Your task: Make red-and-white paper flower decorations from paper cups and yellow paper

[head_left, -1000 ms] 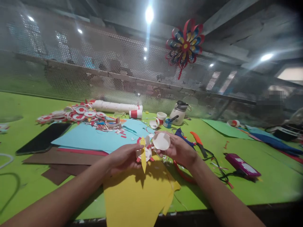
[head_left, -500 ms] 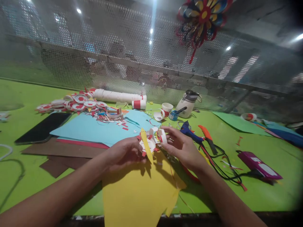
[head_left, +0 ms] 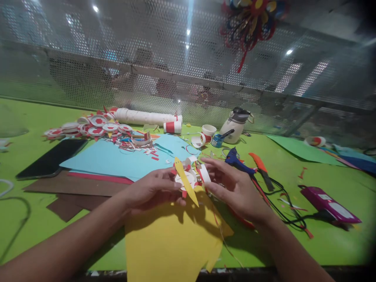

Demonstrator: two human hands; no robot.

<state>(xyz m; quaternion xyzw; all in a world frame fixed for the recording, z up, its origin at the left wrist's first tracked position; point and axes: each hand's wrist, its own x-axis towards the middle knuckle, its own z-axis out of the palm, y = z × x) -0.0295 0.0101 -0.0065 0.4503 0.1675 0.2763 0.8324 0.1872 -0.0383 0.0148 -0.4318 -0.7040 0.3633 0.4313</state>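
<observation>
My left hand (head_left: 152,192) is closed on a small paper craft piece (head_left: 190,181), a white disc with red tabs round it. Across its front lies a pointed yellow paper strip (head_left: 182,175), slanting down to the right. My right hand (head_left: 237,188) pinches a curved white paper-cup piece (head_left: 205,173) between thumb and fingers, close against the disc's right side. Whether the two parts are joined is hard to make out. Both hands are above a yellow paper sheet (head_left: 164,243) with a ragged right edge.
Finished-looking red and white discs (head_left: 96,121) are heaped at back left, beside stacked white cups (head_left: 147,116). A black phone (head_left: 51,158) and light blue paper (head_left: 94,158) lie left. A blue glue gun (head_left: 239,162), orange cutter (head_left: 260,166) and purple device (head_left: 327,203) lie right.
The craft piece has turned slightly, and the yellow strip's lower end has swung to the right. My right hand stays on the white cup piece. The view has shifted a little.
</observation>
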